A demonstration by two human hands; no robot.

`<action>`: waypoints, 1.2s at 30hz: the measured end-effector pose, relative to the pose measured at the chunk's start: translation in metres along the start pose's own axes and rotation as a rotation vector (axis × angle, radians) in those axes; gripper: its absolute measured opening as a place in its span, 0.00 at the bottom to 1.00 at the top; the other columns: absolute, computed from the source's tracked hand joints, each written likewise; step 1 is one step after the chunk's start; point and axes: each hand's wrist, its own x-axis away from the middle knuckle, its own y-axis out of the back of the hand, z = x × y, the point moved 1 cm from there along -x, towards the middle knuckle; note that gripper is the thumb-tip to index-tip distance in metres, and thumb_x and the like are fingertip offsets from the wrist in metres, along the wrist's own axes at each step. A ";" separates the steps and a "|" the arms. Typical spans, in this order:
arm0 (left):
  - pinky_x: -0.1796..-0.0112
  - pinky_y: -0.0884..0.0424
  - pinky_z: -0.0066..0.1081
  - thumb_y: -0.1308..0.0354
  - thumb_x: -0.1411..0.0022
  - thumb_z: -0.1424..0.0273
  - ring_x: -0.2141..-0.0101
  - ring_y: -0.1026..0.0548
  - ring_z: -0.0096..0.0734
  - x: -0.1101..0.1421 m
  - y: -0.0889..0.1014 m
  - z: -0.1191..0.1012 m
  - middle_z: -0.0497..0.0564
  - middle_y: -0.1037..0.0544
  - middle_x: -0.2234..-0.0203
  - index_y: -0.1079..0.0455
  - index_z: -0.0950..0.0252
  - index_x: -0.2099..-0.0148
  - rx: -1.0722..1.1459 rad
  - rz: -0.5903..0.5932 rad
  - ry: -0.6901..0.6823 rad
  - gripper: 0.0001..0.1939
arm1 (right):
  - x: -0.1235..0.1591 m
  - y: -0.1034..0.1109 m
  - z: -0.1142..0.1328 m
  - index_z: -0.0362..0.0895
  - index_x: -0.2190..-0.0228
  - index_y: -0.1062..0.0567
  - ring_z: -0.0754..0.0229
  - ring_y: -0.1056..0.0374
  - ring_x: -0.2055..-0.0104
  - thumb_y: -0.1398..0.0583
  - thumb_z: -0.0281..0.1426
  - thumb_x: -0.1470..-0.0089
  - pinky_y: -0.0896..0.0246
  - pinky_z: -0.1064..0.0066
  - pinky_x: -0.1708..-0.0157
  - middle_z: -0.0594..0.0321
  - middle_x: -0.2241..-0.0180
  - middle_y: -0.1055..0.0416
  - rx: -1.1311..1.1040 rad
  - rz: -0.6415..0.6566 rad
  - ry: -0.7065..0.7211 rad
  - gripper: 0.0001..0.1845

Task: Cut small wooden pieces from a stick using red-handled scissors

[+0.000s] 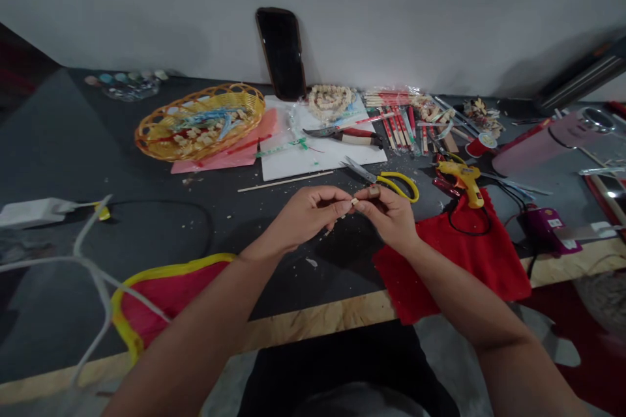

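Observation:
My left hand (308,214) and my right hand (386,215) meet fingertip to fingertip above the dark table (147,163). Both are closed in a pinch on a small pale piece (353,202) held between them; it is too small to name. Yellow-handled scissors (386,179) lie just beyond my right hand. A red cloth (454,254) lies under and right of my right wrist. A thin wooden stick (286,181) lies on the table beyond my left hand.
A yellow wicker basket (200,120) of small pieces stands at back left. A phone (281,52) leans on the wall. White paper (317,150), pruning shears (349,135), chopsticks (398,124), a yellow glue gun (462,179), a red thread spool (482,143), white cables (92,267).

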 end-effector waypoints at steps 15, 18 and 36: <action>0.80 0.44 0.22 0.43 0.41 0.61 0.81 0.39 0.19 0.001 0.001 -0.002 0.46 0.25 0.79 0.24 0.68 0.65 -0.164 0.019 0.019 0.15 | -0.001 0.001 0.006 0.46 0.70 0.24 0.63 0.30 0.69 0.39 0.31 0.42 0.35 0.72 0.69 0.65 0.72 0.25 0.211 -0.040 0.256 0.04; 0.79 0.44 0.22 0.44 0.40 0.61 0.81 0.37 0.19 0.001 0.001 -0.003 0.47 0.22 0.77 0.23 0.68 0.64 -0.183 0.015 0.016 0.14 | 0.000 0.001 0.005 0.46 0.70 0.24 0.64 0.30 0.69 0.38 0.31 0.43 0.34 0.72 0.68 0.65 0.72 0.25 0.220 -0.049 0.261 0.04; 0.73 0.34 0.24 0.42 0.43 0.61 0.72 0.24 0.29 0.001 -0.002 -0.001 0.52 0.18 0.71 0.27 0.66 0.66 -0.222 -0.064 0.001 0.12 | -0.001 0.001 0.006 0.46 0.70 0.24 0.63 0.30 0.70 0.39 0.32 0.42 0.34 0.71 0.69 0.65 0.73 0.25 0.226 -0.035 0.216 0.05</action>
